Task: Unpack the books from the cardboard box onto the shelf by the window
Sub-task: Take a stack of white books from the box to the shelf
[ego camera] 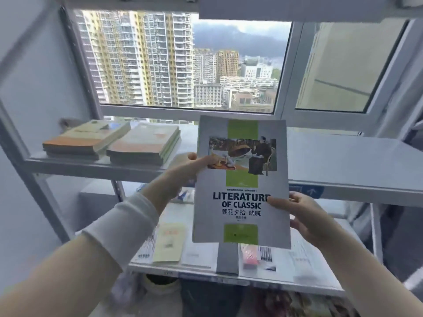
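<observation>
I hold a grey book [242, 193] with a green stripe and the title "Literature of Classic" upright in front of the white metal shelf [343, 161] under the window. My left hand [180, 172] grips its left edge near the cover picture. My right hand [304, 216] grips its lower right edge, thumb on the cover. Two stacks of books, one [84, 139] at the far left and one [144, 145] beside it, lie flat on the shelf board. The cardboard box is out of view.
The lower shelf board [309, 266] carries several flat books and papers, including a pale yellow one [169, 243]. The window [183, 60] looks out on tall buildings. Another shelf board [297, 8] hangs overhead. Dark items sit on the floor under the shelf.
</observation>
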`<state>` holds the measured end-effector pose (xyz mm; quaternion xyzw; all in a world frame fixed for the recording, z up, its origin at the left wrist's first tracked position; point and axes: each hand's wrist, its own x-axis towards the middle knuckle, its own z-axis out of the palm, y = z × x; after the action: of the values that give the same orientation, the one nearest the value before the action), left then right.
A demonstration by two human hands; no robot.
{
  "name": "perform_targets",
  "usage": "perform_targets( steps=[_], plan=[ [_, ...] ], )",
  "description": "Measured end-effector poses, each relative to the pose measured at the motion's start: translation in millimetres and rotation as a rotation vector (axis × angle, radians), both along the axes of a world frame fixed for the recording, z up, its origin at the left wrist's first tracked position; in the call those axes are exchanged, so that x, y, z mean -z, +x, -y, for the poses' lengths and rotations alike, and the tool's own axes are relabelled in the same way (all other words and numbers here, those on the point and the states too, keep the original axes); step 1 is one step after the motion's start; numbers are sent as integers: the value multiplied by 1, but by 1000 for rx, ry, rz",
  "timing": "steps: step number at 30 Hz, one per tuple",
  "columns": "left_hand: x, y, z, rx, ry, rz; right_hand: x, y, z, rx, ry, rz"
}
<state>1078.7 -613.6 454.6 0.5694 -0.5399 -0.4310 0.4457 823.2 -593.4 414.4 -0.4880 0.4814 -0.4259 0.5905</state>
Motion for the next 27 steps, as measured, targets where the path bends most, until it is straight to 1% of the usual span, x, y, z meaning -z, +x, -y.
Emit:
perform_targets(
  steps=[2,5,9,11,13,19,23,27],
  plan=[
    [-25,19,34,-13,-95,30,-19,19,45,26,-73,15],
    [-53,49,80,-12,-226,87,-37,47,105,70,-232,-21],
    [-64,85,132,0,-392,172,-41,80,163,79,-410,-108],
    [-54,98,152,44,-427,241,-27,89,180,71,-419,-116],
    [-36,107,171,140,-418,281,-9,91,191,77,-400,-135],
    [-8,119,196,330,-396,174,14,87,201,91,-337,-187],
    [-1,124,205,344,-387,99,18,88,204,80,-340,-170],
    [-10,119,211,287,-378,68,13,90,206,115,-315,-140]
  ],
)
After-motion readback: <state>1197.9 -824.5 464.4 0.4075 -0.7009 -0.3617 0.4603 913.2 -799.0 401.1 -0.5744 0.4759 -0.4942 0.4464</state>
